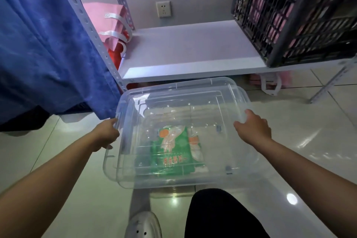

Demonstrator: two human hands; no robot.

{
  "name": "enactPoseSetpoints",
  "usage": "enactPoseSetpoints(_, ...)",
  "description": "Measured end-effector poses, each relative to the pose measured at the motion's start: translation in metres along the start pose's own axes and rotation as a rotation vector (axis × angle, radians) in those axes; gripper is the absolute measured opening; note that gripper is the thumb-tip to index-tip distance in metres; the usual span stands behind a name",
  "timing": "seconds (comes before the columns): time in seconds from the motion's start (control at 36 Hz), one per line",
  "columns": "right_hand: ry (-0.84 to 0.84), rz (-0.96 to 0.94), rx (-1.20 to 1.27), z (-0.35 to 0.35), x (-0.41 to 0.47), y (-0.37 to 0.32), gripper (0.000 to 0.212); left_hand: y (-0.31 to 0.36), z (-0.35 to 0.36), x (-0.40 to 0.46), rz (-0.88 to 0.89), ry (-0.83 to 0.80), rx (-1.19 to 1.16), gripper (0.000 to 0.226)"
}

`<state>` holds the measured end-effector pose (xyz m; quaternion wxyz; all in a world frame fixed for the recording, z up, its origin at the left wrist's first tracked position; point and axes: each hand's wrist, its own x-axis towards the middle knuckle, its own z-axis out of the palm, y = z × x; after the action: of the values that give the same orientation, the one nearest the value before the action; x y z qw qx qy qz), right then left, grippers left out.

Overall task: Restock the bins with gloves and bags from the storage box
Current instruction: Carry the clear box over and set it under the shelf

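Storage box (173, 131) on the floor by the shelf (185, 52). Your left hand (107, 134) and right hand (253, 128) grip its lid's side edges. Clear plastic: light, slick, flexy. Glove packets (173, 150) inside, soft; pinch corners.

Dim indoor light, cool bluish-violet cast. Bright glare spots on glossy floor (291, 198) lower right; broader sheen near right hand (253, 127). Shelf (185, 48) front edge catches pale highlight. Clear box (173, 102) shows faint reflections, contents hazy through plastic. Wide-angle bending at edges; crate (297, 13) leans. Slight motion blur, soft detail overall.
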<state>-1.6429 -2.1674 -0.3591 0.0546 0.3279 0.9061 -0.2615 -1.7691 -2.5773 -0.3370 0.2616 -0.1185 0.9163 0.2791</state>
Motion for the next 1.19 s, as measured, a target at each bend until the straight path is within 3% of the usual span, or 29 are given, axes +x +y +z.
enactPoseSetpoints(0.25,-0.07,0.197,0.601,-0.01,0.007,0.015,0.066,-0.001,0.0,-0.006,-0.061,-0.037,-0.025,0.069)
enactPoseSetpoints(0.44,0.069,0.173,0.646,-0.024,0.002,0.038,0.061,0.008,0.01,-0.02,-0.016,-0.03,-0.03,0.063)
enactPoseSetpoints(0.58,0.063,0.162,0.484,-0.014,-0.012,0.064,0.046,0.008,0.039,-0.032,0.18,0.066,0.192,0.033)
enactPoseSetpoints(0.75,0.073,0.191,0.678,-0.013,0.004,0.068,0.032,-0.003,0.018,-0.028,0.091,-0.076,0.02,0.066)
enactPoseSetpoints(0.83,-0.012,0.211,0.624,-0.026,0.019,0.07,0.041,-0.013,0.014,-0.025,0.018,-0.145,-0.156,0.07)
enactPoseSetpoints(0.94,-0.208,0.289,0.601,-0.043,0.041,0.07,0.08,-0.022,0.012,-0.019,-0.029,-0.21,-0.267,0.088)
enactPoseSetpoints(1.03,-0.378,0.324,0.58,-0.046,0.056,0.073,0.096,-0.027,0.008,-0.011,-0.084,-0.227,-0.302,0.104)
enactPoseSetpoints(1.08,-0.466,0.364,0.594,-0.046,0.063,0.076,0.097,-0.031,0.007,-0.005,-0.111,-0.225,-0.341,0.105)
enactPoseSetpoints(1.19,-0.619,0.406,0.616,-0.043,0.066,0.081,0.074,-0.029,0.01,0.0,-0.12,-0.276,-0.41,0.087)
